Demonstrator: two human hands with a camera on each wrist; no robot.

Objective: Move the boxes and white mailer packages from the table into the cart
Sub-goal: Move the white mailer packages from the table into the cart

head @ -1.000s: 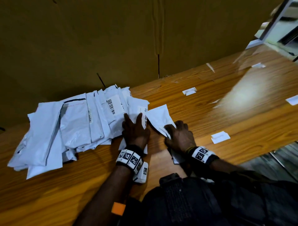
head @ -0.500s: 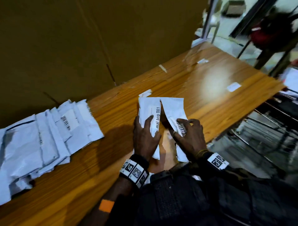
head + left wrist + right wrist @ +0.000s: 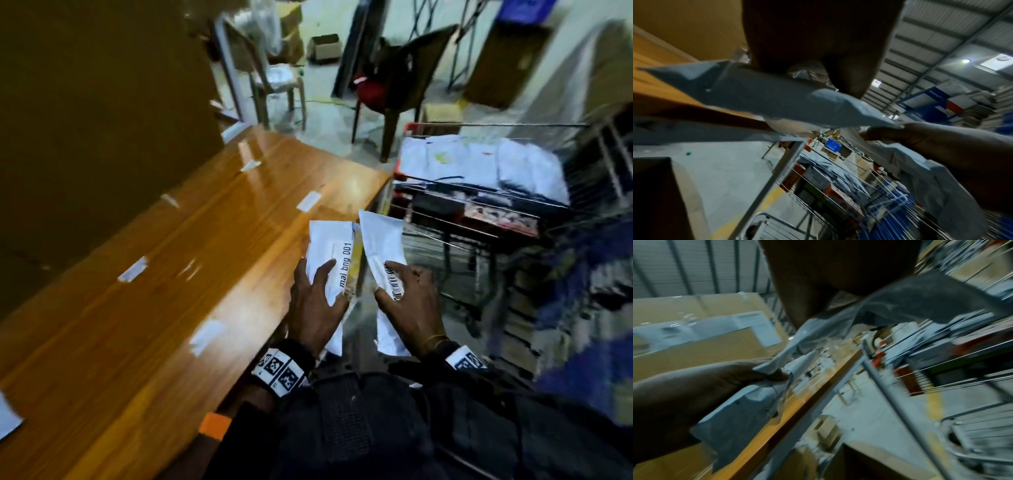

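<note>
My left hand [image 3: 317, 303] grips a white mailer printed "mal bng 001" [image 3: 330, 246] over the right end of the wooden table [image 3: 144, 308]. My right hand [image 3: 409, 301] holds a second white mailer with a barcode label [image 3: 382, 240] just past the table's edge. The left wrist view has the first mailer [image 3: 764, 95] under my thumb, and the right wrist view has the second mailer [image 3: 910, 301] against my palm. The wire cart [image 3: 486, 205] stands to the right, with white mailers [image 3: 479, 164] piled on top and boxes beneath them.
A tall cardboard wall [image 3: 96, 102] backs the table. Small white paper scraps [image 3: 205, 334] lie on the tabletop, and one mailer corner [image 3: 7, 418] shows at the far left. A dark chair with a red item [image 3: 394, 82] and a white chair [image 3: 274, 82] stand on the floor beyond.
Both hands lifted a mailer each from the pile and carried them right, past the table's end toward the cart. The view swung right; the pile left the frame.
</note>
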